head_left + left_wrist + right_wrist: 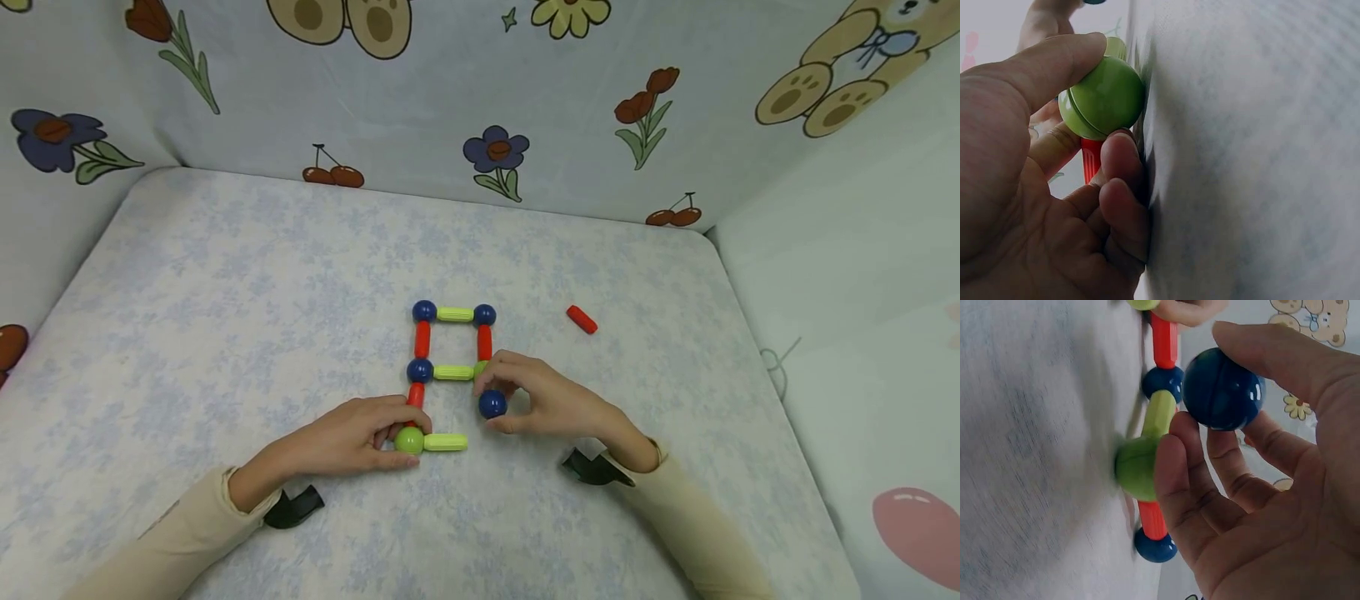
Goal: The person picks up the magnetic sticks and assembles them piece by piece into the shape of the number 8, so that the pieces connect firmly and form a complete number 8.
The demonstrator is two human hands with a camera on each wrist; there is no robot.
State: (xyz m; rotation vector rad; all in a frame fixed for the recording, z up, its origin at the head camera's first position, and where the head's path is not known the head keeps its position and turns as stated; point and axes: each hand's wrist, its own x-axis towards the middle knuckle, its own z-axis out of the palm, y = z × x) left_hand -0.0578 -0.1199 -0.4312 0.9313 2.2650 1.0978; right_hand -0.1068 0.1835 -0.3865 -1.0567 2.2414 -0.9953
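My left hand point(341, 437) grips the green ball point(409, 440) at the near left corner of a flat frame of rods and balls. Its thumb and fingers lie round that ball in the left wrist view. From the green ball a red rod point(416, 398) runs away to a blue ball point(420, 371), and a yellow-green rod point(446, 442) points right with a free end. My right hand point(547, 398) pinches a loose blue ball point(1222, 389) between thumb and fingers. Its other fingertips are close to the second green ball point(1137, 469), which they partly hide in the head view.
Blue balls point(424, 312), red rods point(484, 342) and yellow-green rods point(454, 314) form a square at the far end. A single red rod point(582, 319) lies to the right on the patterned cloth point(247, 275). A printed curtain point(420, 108) hangs behind.
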